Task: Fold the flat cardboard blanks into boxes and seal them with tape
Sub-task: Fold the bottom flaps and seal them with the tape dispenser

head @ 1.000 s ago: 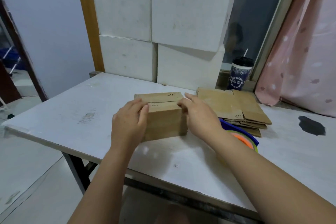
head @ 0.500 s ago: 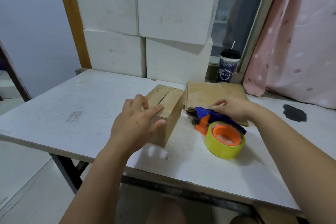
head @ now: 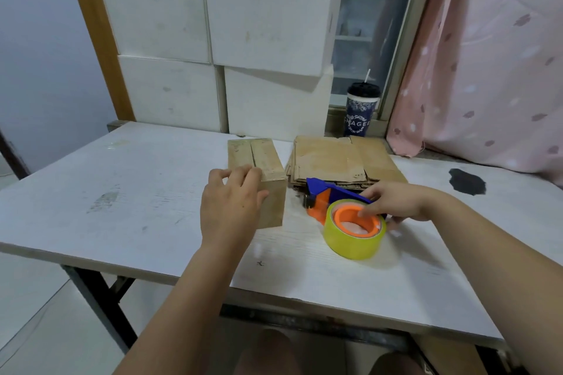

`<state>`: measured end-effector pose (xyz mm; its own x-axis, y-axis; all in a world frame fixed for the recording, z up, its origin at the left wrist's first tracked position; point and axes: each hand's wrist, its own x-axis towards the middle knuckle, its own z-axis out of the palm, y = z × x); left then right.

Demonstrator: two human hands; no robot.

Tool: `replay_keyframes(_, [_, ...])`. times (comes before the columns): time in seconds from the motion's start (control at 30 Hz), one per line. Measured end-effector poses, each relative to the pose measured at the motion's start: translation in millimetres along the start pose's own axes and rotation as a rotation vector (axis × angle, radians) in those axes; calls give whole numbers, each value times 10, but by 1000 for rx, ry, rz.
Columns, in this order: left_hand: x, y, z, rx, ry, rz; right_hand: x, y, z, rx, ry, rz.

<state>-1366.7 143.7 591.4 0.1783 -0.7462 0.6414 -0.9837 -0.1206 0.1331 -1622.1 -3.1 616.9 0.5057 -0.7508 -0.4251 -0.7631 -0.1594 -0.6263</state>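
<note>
Behind left hand (head: 231,210), corner of box (head: 265,158).

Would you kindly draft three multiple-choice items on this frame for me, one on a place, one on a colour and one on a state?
1. Where does the stack of flat blanks lie?
A. on the floor
B. on the table, right of the folded box
C. on the windowsill

2. What colour is the tape roll on the tape dispenser?
A. red
B. white
C. yellow

3. What is the left hand doing?
A. gripping the folded box
B. hanging idle
C. pressing flat on the table

Key: 1 B, the stack sits beside the box's right side. 2 C, the roll under the right hand is yellow. 3 A, its fingers curl over the box's near end.
</note>
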Motion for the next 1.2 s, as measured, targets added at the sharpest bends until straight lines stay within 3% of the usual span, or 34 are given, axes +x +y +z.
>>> replay_keyframes(0.2, [-29,-33,42,-39,36,-8,-24,41,1,106,60,-35])
replay_keyframes(0.3, [-14,-27,20,-47,50,-18,-14,-2,52,431,39,-73])
replay_keyframes(0.43, [-15,-21,11,-64,46,-50,-45,-89,152,871,-134,-115])
replay_keyframes(0.63, [-16,-27,3,-70,35,-49,38,-202,266,1211,-232,-126])
replay_keyframes(0.73, [-7,-37,5,-68,47,-35,102,-293,287,1251,-236,-128])
replay_keyframes(0.87, [3,-72,11,-114,51,-14,119,-535,285,1233,-93,-134])
replay_keyframes(1.03, [52,-164,11,-134,53,58,71,-825,149,1146,96,-315])
replay_keyframes(1.2, [135,-172,-79,-330,-91,-144,61,-1111,79,896,260,-547])
